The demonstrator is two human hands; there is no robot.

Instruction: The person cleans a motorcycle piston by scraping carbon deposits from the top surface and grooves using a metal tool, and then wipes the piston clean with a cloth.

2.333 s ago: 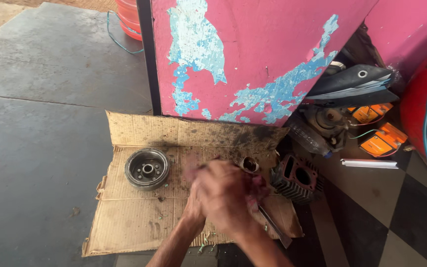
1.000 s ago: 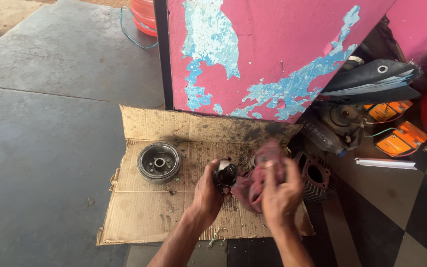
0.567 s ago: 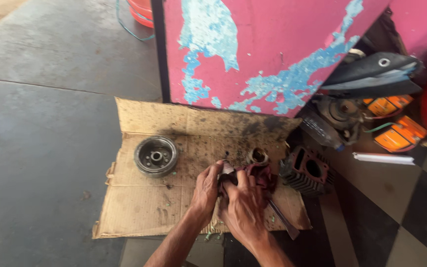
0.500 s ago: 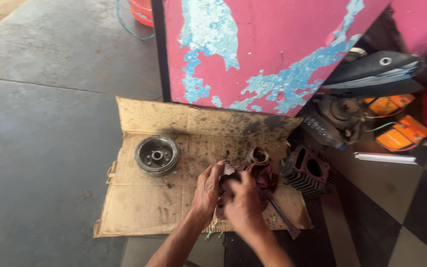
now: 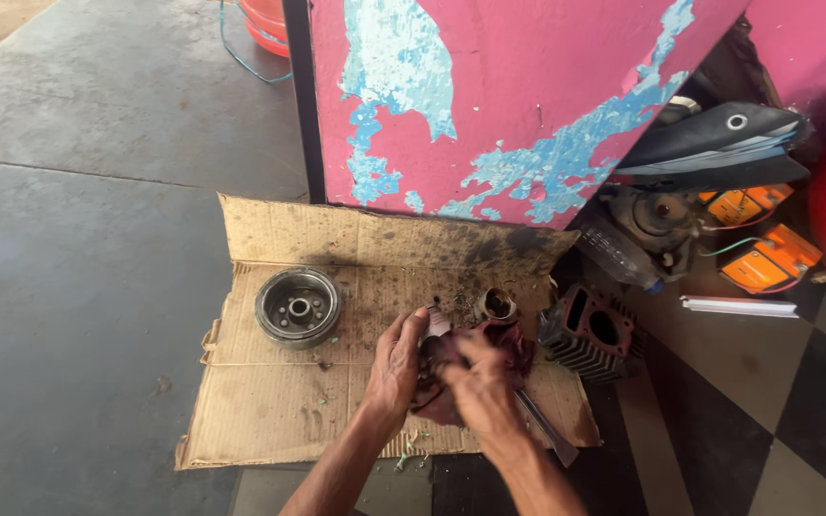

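Snugly between both grips: rag-wrapped part (image 5: 429,344)

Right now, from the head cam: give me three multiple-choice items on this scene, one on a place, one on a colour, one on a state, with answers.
1. Where does the round metal wheel lie?
A. on the cardboard sheet, left of the hands
B. on the checkered tiles
C. in the left hand

2. What colour is the rag between the hands?
A. white
B. dark red
C. green

3. What is the left hand doing?
A. lying flat and empty
B. closed on a small dark part
C. gripping the finned engine block

Answers:
1 A, the wheel sits alone on the cardboard's left half.
2 B, maroon cloth shows above the right hand.
3 B, its fingers wrap the part while the right hand presses the rag on it.
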